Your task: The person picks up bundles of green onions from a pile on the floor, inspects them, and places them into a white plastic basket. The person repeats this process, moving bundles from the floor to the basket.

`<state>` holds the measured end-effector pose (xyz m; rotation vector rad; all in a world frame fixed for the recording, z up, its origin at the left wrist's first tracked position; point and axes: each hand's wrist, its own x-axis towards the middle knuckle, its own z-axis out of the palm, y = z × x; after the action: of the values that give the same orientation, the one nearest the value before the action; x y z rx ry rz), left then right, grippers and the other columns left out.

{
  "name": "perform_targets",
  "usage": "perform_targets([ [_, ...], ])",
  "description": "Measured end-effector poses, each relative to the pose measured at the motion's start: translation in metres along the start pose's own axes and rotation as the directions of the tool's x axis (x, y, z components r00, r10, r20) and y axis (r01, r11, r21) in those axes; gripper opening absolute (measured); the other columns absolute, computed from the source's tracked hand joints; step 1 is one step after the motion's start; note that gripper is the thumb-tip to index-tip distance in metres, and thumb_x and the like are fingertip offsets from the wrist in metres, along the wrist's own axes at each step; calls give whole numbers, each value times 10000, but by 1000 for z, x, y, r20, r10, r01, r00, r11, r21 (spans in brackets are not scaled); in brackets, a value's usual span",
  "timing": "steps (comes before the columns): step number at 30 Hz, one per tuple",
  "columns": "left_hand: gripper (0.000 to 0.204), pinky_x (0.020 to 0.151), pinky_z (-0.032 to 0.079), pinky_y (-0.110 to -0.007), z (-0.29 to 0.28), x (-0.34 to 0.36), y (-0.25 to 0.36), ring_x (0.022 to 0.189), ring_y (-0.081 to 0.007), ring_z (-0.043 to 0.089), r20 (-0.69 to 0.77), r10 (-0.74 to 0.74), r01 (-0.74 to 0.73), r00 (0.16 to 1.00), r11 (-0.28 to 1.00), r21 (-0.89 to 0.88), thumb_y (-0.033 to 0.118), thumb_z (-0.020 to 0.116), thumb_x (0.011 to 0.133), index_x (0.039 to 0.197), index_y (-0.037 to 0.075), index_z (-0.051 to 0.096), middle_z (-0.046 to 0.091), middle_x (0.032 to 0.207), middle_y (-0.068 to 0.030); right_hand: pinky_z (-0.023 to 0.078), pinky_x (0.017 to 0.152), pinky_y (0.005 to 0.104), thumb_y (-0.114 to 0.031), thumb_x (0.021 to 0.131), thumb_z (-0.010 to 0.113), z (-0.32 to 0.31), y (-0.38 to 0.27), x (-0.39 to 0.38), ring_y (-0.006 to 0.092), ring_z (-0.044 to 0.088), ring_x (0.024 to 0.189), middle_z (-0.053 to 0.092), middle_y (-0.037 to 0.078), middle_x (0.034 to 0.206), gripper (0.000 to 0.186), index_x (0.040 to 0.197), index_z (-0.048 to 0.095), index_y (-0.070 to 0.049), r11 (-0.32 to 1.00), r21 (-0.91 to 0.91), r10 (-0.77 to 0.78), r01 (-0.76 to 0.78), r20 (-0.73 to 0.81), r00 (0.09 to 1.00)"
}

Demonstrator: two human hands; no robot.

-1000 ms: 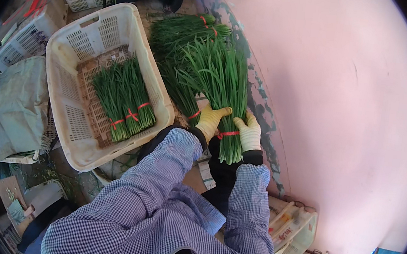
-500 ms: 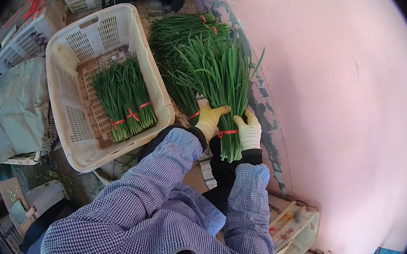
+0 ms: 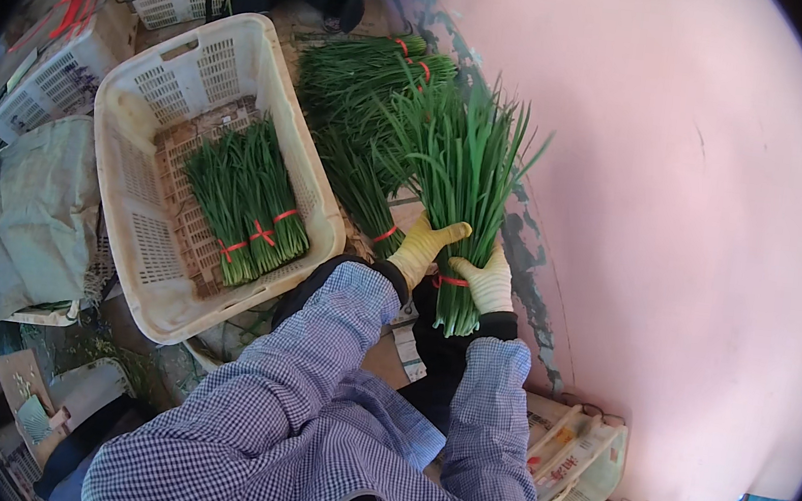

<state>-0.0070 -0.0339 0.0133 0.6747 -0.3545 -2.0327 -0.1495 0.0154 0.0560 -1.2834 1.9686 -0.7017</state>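
Note:
Between my gloved hands stands a bunch of garlic chives (image 3: 469,174), leaves up and cut ends down, with a red band around its lower stems. My left hand (image 3: 426,250) grips it from the left side, the thumb lying across the stems above the band. From the right, my right hand (image 3: 489,280) closes on it near the band. Its far fingers are hidden behind the leaves. Several banded bunches (image 3: 361,78) lie on the floor just beyond, and one more banded bunch (image 3: 367,197) rests left of my hands.
To the left a large cream plastic crate (image 3: 318,157) holds banded chive bunches (image 3: 253,204). A pink wall (image 3: 666,182) with a peeling base runs along my right. More crates (image 3: 585,460) stand at the lower right. A cloth-covered crate (image 3: 40,209) is at the far left.
The held bunch has swung to the right, its leaf tips now nearer the wall, and its cut ends sit slightly lower. Both hands still hold it.

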Motion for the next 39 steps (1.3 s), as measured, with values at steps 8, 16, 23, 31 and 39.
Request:
perform_targets([
  [8, 551, 915, 526, -367, -8, 8, -2, 1051, -255, 652, -167, -9, 22, 986, 997, 74, 52, 784, 813, 1307, 28, 540, 682, 1165, -96, 532, 906, 354, -147, 714, 852, 22, 1, -16, 275, 680, 1042, 692, 183, 1147, 843, 1431, 427, -21, 997, -72, 40, -42, -32, 999],
  [16, 518, 875, 545, -374, 0, 3, 3, 976, -264, 675, -231, 101, -75, 968, 990, 118, -22, 775, 778, 1250, -11, 560, 697, 1104, -129, 538, 879, 361, -132, 714, 854, 5, 10, -15, 254, 672, 979, 686, 171, 1111, 771, 1380, 488, 2, 977, -196, -106, 83, -112, 988],
  [23, 512, 828, 566, -361, 0, 0, 3, 942, -263, 691, -215, 84, -59, 973, 991, 122, -58, 769, 763, 1235, -21, 572, 703, 1090, -139, 523, 742, 248, 57, 835, 678, -8, -83, -22, 116, 631, 809, 674, 102, 1161, 607, 1399, 532, -113, 848, -154, -527, 506, -164, 834],
  [31, 435, 810, 565, -344, -1, 6, -7, 920, -238, 696, -102, 84, -73, 991, 991, 116, -82, 744, 765, 1175, 1, 624, 713, 1055, -120, 503, 653, 251, 43, 816, 705, -19, -87, 27, 89, 505, 665, 660, 54, 1103, 687, 1451, 483, -96, 956, -30, -292, 291, -52, 955],
  [39, 450, 813, 565, -338, -4, 9, -11, 931, -240, 696, -74, 97, -90, 993, 993, 82, -91, 736, 767, 1191, 2, 615, 710, 1061, -119, 494, 547, 268, 13, 862, 677, -18, -73, 28, 111, 559, 623, 630, 53, 870, 442, 1291, 621, -77, 990, 61, -132, 128, 64, 989],
])
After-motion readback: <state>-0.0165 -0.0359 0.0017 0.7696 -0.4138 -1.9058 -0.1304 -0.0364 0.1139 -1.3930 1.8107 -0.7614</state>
